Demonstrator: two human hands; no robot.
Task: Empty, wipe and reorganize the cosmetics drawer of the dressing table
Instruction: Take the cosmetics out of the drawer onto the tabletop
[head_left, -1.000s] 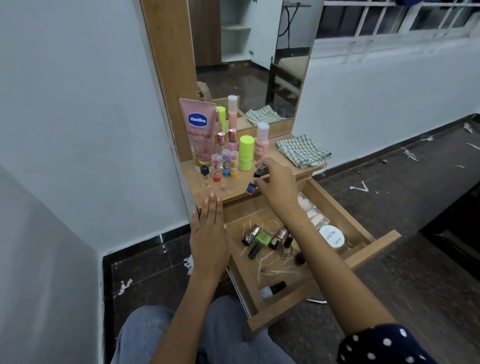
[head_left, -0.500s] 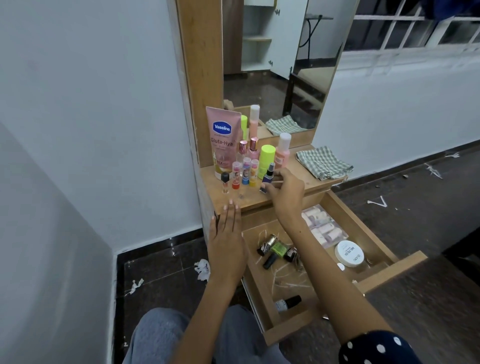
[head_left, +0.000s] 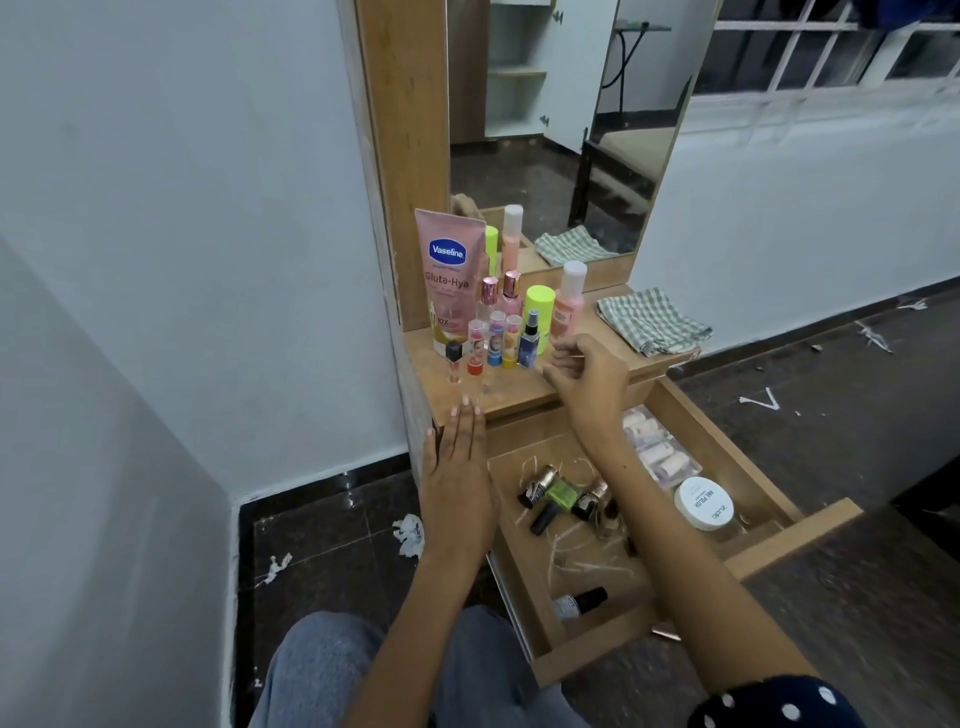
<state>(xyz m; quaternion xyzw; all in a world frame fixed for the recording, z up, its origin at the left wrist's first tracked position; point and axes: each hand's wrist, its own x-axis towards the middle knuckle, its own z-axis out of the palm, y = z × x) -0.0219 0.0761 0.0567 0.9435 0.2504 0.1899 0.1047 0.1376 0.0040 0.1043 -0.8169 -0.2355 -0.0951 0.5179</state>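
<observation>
A home bedroom: wooden dressing table (head_left: 519, 395) with mirror (head_left: 561, 130), cosmetics, dark tiled floor (head_left: 831, 415), barred window (head_left: 831, 41).

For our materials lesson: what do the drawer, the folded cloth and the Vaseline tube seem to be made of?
Drawer: wood-look board, matte, grain visible, possibly laminate.
Folded cloth: woven fabric, green-and-white check, soft creases.
Vaseline tube: likely plastic, pink, smooth with slight sheen.

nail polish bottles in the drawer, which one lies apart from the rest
The black-capped bottle near the drawer's front; the others cluster mid-drawer around the green bottle.
</observation>
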